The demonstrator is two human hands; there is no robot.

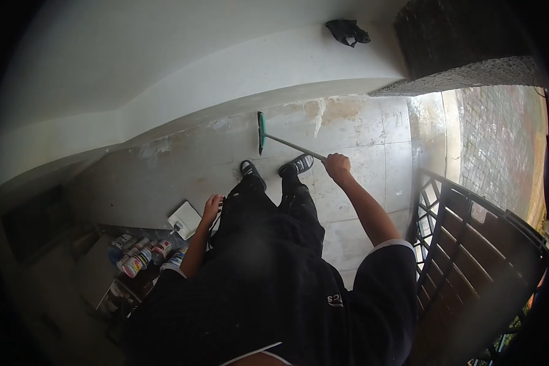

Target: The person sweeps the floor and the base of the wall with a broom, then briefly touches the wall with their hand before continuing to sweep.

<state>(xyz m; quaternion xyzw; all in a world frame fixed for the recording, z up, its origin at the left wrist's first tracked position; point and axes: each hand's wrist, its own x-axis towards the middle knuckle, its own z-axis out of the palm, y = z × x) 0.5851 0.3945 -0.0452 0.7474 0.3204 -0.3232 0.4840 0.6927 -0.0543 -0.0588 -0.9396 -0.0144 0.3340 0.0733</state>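
Note:
My right hand (337,166) is wrapped round the pale handle of a broom (296,147), near the end of the stick. Its narrow green head (261,132) rests on the tiled floor ahead of my feet, with a dark edge along one side. My left hand (211,207) hangs beside my left thigh with the fingers curled. Something thin and dark shows at those fingers, too small to name. Both feet, in dark sandals with pale stripes (297,165), stand on the floor just behind the broom head.
A white wall (226,73) runs along the front, with a black plastic bag (348,33) on a ledge. Several bottles and tins (137,256) stand at left, near a white flat box (184,220). A metal-framed gate (476,238) is at right, with paving (494,140) beyond.

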